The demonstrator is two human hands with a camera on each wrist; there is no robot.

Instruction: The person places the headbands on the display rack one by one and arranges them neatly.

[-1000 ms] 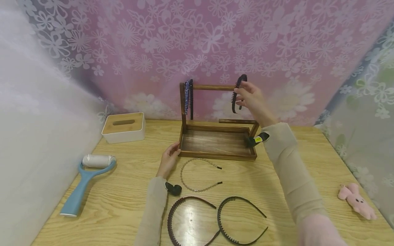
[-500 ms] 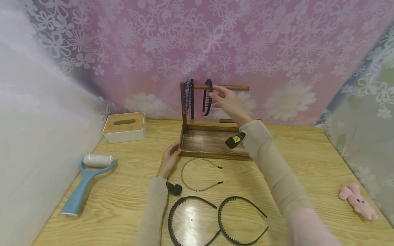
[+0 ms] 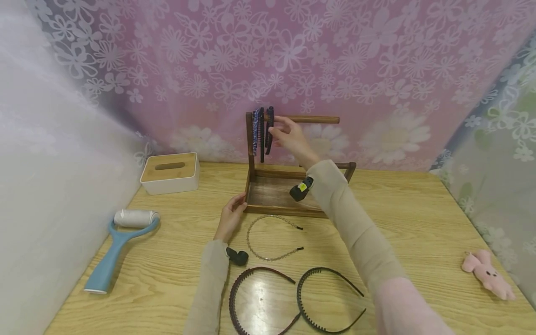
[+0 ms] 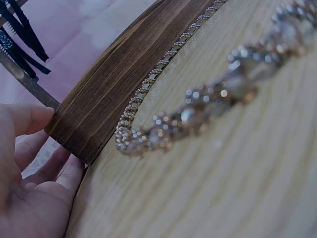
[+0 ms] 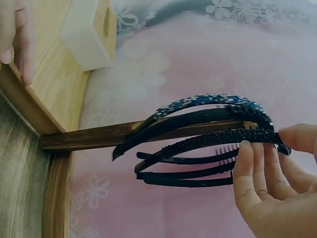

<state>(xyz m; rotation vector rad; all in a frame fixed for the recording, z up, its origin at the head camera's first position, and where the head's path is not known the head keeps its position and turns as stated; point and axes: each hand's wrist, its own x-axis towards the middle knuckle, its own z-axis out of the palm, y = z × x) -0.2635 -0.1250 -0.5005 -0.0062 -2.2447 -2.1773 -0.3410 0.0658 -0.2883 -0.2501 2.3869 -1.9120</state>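
Observation:
My right hand (image 3: 293,139) pinches a black glittery headband (image 5: 208,140) that hangs over the upper bar (image 3: 314,119) of a wooden rack. Just left of it on the same bar hang a black headband (image 3: 262,139) and a blue sequined headband (image 3: 255,132), close to the upright post. With thumb and fingers, my left hand (image 3: 231,216) grips the front left corner of the rack's tray (image 4: 109,74). A beaded headband (image 4: 163,134) lies on the table in front of the tray, near that hand.
Nearer on the table lie a dark brown toothed headband (image 3: 233,300) and a black one (image 3: 299,298), touching. A blue-handled lint roller (image 3: 110,260) and a wood-topped tissue box (image 3: 169,186) stand left. A pink plush toy (image 3: 490,277) is at the right edge.
My right hand has brought the black glittery headband leftward along the upper bar, from its free right end to beside the other two. The left hand has stayed at the tray corner.

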